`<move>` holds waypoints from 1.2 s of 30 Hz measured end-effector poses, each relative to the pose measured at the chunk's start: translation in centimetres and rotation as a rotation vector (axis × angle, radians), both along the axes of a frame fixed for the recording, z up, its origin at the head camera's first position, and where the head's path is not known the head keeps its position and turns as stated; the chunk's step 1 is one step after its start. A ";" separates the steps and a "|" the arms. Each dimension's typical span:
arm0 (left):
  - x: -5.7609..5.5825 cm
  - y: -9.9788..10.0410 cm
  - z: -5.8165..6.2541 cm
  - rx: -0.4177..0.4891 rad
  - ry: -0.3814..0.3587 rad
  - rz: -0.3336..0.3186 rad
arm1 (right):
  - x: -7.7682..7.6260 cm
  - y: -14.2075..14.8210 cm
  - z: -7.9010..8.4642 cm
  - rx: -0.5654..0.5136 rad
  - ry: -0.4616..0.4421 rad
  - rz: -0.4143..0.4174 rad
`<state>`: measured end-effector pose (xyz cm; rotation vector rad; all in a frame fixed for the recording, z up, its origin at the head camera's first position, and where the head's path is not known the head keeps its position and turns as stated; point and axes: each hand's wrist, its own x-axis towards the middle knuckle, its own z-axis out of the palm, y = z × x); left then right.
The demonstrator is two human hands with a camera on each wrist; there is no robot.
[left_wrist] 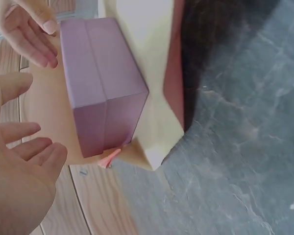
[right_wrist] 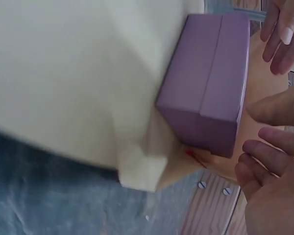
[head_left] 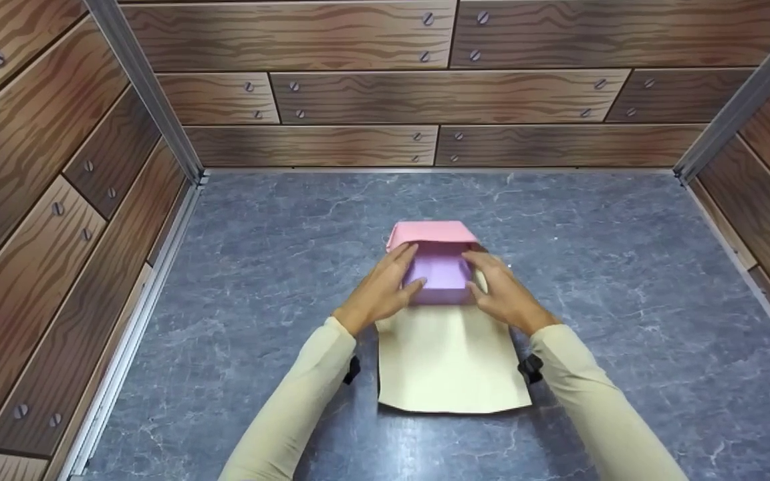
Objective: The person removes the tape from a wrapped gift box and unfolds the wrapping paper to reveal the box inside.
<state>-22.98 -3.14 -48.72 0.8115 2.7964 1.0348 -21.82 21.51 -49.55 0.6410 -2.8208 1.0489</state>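
A closed purple box (head_left: 440,267) with a lid sits on a sheet of wrapping paper (head_left: 455,361), cream on its upper face and pink on the other. Beyond the box the far end of the paper rises and bends over, so its pink side (head_left: 433,231) shows. My left hand (head_left: 383,284) is at the box's left side and my right hand (head_left: 504,294) at its right. Fingers on both hands are spread and only slightly bent. Both wrist views show a gap between the hands and the purple box (left_wrist: 105,68), with the raised paper (right_wrist: 262,90) behind it.
The paper lies on a grey marbled tabletop (head_left: 258,280), its near part spread toward me. Wood-patterned panels (head_left: 358,97) wall the left, back and right sides. Metal strips (head_left: 151,87) run along the corners and edges.
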 end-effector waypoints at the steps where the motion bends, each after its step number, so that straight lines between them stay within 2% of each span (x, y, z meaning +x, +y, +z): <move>1: -0.2 0.0 0.1 0.025 -0.010 0.007 | -0.2 0.0 0.1 0.002 -0.003 -0.006; 5: -1.0 0.0 0.5 0.103 -0.042 0.034 | -0.9 0.3 0.2 -0.016 0.000 -0.032; 11: -2.6 0.1 0.8 0.211 -0.058 0.098 | -2.0 0.8 -1.2 -0.044 0.031 -0.091; 17: -4.0 0.0 0.8 0.313 -0.030 0.150 | -3.4 0.6 -2.8 -0.055 -0.098 -0.111; 19: -4.3 0.0 0.7 0.337 -0.027 0.161 | -3.8 0.6 -3.3 -0.057 -0.130 -0.113; 27: -4.8 -0.5 0.1 0.440 0.025 0.222 | -5.2 0.8 -4.6 -0.030 -0.108 -0.088; 30: -4.8 -1.0 -0.4 0.371 0.024 0.244 | -5.6 0.9 -4.8 -0.024 -0.086 -0.068; 36: -4.9 -2.0 -1.9 0.066 -0.064 0.202 | -6.1 1.1 -5.1 -0.038 -0.064 -0.047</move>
